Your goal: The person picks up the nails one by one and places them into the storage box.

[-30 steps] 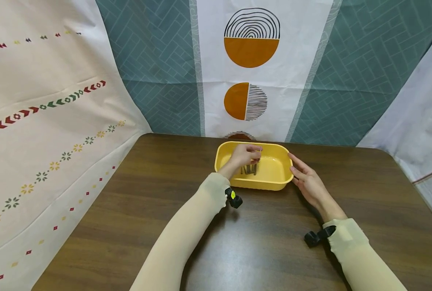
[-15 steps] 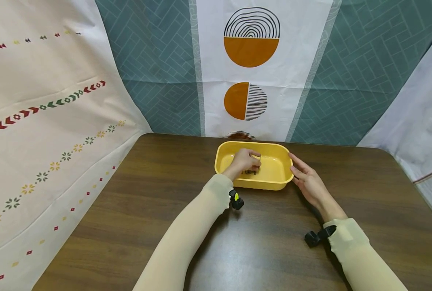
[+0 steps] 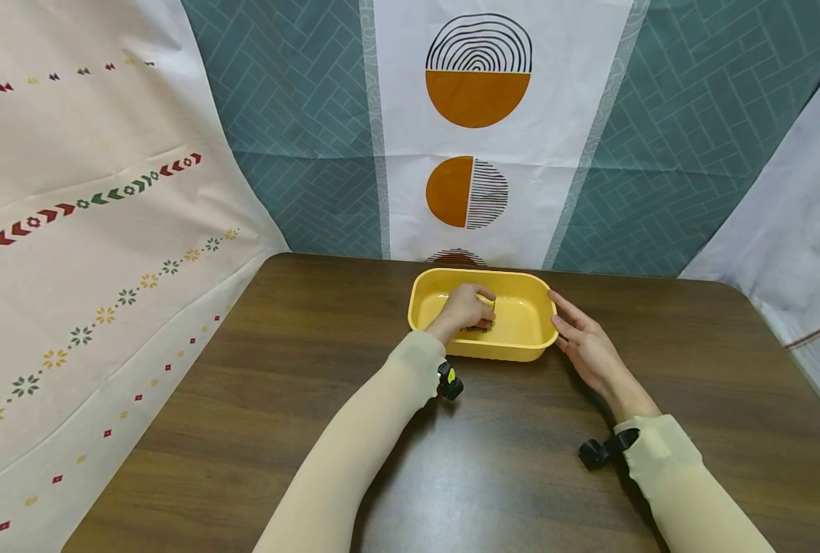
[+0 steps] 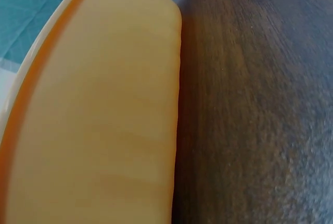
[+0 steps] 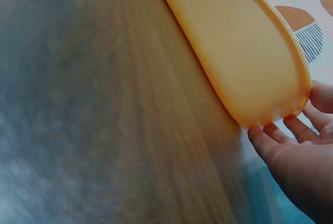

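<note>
A yellow plastic basin (image 3: 520, 349) stands near the table's back edge. My left hand (image 3: 467, 306) reaches over its front wall, fingers curled low inside. It pinches something thin and dark that looks like a nail (image 3: 494, 305), mostly hidden by the fingers. Just under that hand a few small dark nails (image 3: 477, 329) show on the basin floor. At the right end my right hand (image 3: 585, 343) touches the outer wall with spread fingers. In the right wrist view its fingertips (image 5: 256, 133) rest against the end wall of the basin (image 5: 244, 57).
The dark wooden table (image 3: 299, 338) extends in front of and beside the basin. Patterned cloth (image 3: 313, 138) hangs right behind the table, and a cream cloth (image 3: 106, 253) hangs along its left side. Each wrist wears a small black camera (image 3: 594, 453).
My left hand has come down toward the nails on the basin floor and now covers most of them. The right hand and the basin have stayed put.
</note>
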A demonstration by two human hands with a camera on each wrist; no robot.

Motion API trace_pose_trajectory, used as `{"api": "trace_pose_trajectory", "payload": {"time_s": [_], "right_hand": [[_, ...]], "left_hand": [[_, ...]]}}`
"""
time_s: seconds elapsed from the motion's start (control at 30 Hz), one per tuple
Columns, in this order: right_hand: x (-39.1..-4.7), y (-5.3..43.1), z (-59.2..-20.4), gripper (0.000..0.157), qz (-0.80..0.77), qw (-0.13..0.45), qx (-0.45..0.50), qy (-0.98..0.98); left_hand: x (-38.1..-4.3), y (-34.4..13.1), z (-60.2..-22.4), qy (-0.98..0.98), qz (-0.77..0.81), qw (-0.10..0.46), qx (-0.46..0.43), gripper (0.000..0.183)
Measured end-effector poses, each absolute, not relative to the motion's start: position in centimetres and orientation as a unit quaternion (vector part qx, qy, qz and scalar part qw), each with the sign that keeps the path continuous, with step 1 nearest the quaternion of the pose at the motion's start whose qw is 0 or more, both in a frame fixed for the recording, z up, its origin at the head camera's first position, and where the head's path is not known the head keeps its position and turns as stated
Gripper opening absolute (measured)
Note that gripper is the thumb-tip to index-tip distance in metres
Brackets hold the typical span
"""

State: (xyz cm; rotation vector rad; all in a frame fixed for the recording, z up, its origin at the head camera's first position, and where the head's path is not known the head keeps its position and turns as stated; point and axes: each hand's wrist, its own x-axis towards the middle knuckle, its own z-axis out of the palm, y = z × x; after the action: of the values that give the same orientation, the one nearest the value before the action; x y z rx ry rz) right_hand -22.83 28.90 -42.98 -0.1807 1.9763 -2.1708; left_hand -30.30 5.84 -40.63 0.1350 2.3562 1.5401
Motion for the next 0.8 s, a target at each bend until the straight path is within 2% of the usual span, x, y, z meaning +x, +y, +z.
{"api": "trace_pose_trajectory", "payload": {"time_s": [0.27, 0.8], "right_hand": [[-22.84, 28.91, -42.92, 0.061, -0.735, 0.1, -0.063, 0.667], [-22.88, 28.99, -43.04, 0.062, -0.734, 0.101, -0.062, 0.669]], "left_hand": [[-30.42, 5.87, -40.76, 0.847, 0.506, 0.152, 0.057, 0.03], [-30.55, 5.79, -40.67, 0.827, 0.537, 0.151, 0.067, 0.024]]}}
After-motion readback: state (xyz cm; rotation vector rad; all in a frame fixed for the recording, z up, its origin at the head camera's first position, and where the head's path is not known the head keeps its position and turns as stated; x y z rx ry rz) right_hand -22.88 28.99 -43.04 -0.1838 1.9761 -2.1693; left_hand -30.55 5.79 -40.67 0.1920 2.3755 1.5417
